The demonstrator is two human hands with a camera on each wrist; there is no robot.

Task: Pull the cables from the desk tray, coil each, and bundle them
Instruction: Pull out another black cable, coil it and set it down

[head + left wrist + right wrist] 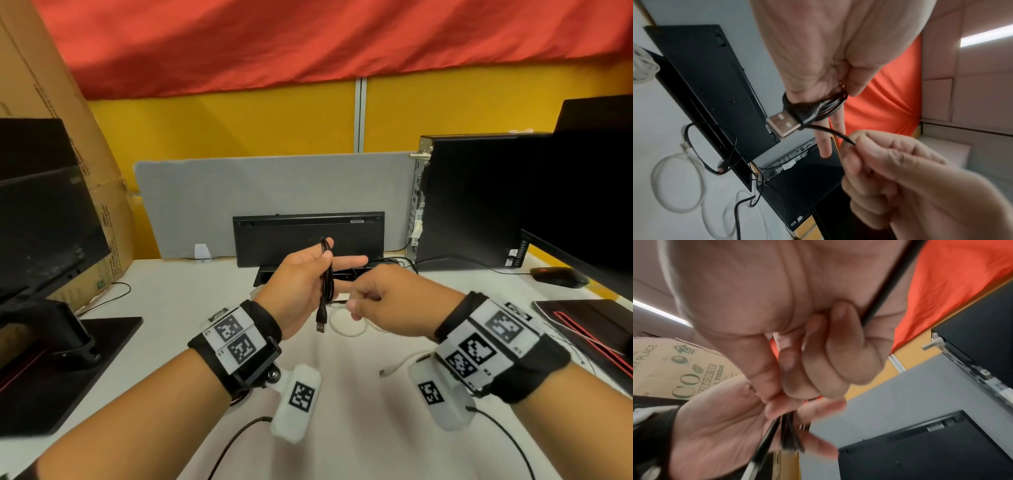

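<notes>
A black USB cable [327, 274] is gathered into a narrow coil in my left hand [308, 277], with the thumb pinching its loops against the fingers. Its USB plug [321, 320] dangles below the palm. In the left wrist view the coil [818, 105] wraps the fingers and the plug [784, 124] sticks out. My right hand [359, 301], fingers curled, pinches the cable's free strand [838, 136] right beside the coil. A white cable [346, 329] lies looped on the desk under both hands. The black desk tray [274, 274] sits just behind.
A black keyboard [308, 236] leans upright on the grey divider. PC tower [469, 202] and monitor [582, 192] stand at right, with a mouse [558, 275]. At left are another monitor [41, 212] and a cardboard box [68, 137]. A thin black cable [711, 146] loops out of the tray.
</notes>
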